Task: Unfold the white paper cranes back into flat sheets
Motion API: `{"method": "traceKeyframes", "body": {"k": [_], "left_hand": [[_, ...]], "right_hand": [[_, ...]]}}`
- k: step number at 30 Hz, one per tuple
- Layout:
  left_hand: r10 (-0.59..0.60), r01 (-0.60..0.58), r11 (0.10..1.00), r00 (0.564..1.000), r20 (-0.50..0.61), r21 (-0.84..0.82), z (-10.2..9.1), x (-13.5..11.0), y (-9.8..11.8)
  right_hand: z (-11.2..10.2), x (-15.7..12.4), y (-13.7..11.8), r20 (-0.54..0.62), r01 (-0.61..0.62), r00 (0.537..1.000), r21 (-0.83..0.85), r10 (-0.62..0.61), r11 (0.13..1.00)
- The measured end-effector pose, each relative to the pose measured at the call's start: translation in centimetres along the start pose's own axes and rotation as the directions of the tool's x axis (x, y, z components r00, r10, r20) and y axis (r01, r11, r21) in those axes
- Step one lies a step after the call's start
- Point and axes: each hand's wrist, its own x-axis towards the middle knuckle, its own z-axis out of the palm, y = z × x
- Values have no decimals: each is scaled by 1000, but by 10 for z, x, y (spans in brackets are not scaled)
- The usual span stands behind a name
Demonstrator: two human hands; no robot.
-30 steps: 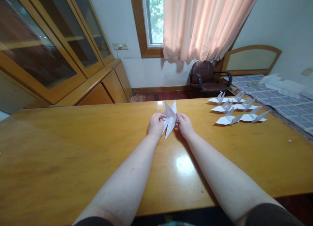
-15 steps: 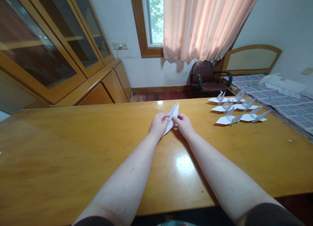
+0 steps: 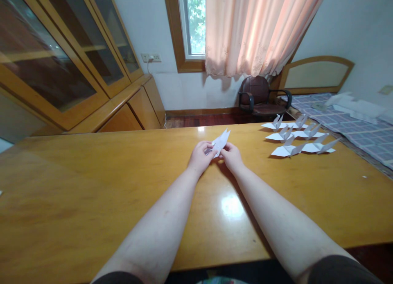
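Note:
A partly folded white paper (image 3: 221, 142) is held between my two hands over the far middle of the table (image 3: 123, 202). It has two narrow points at its upper end, tilted up and to the right. My left hand (image 3: 201, 155) pinches its lower left side, thumb on top. My right hand (image 3: 231, 153) pinches the lower right edge. The fingers behind the paper are hidden. Several finished white paper cranes (image 3: 287, 149) stand in rows at the table's far right, wings spread.
Beyond the table are a dark red armchair (image 3: 258, 95) and a bed (image 3: 353, 116) with a checked cover and white papers on it. A wooden glass-door cabinet (image 3: 101, 87) stands on the left. A tiny white scrap (image 3: 364, 177) lies near the table's right edge.
The paper has been turned in my hands: its lower tip, which pointed down between my wrists, no longer shows, and a flatter, broader face is visible. The cranes have stayed put.

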Motion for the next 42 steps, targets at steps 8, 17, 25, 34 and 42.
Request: {"method": "traceKeyframes", "body": {"k": [8, 17, 25, 34, 42], "left_hand": [[-37, 33, 999, 991, -132, -27, -5, 1, 4], [-163, 122, 964, 973, -164, -235, -4, -1, 1], [-218, 220, 836, 974, 64, -502, 0, 1, 4], [0, 40, 971, 986, 166, -236, -1, -3, 7], [-65, 90, 988, 980, 188, -126, 4, -5, 1]], "right_hand": [[-3, 2, 1, -133, 9, 991, -44, -15, 999], [-7, 6, -2, -248, 0, 969, 27, 6, 1000], [-5, 2, -5, -154, 120, 981, 35, -113, 992], [-5, 4, -3, -159, 109, 982, 61, -98, 992], [-6, 6, 0, -195, 97, 977, 65, -83, 993]]}}
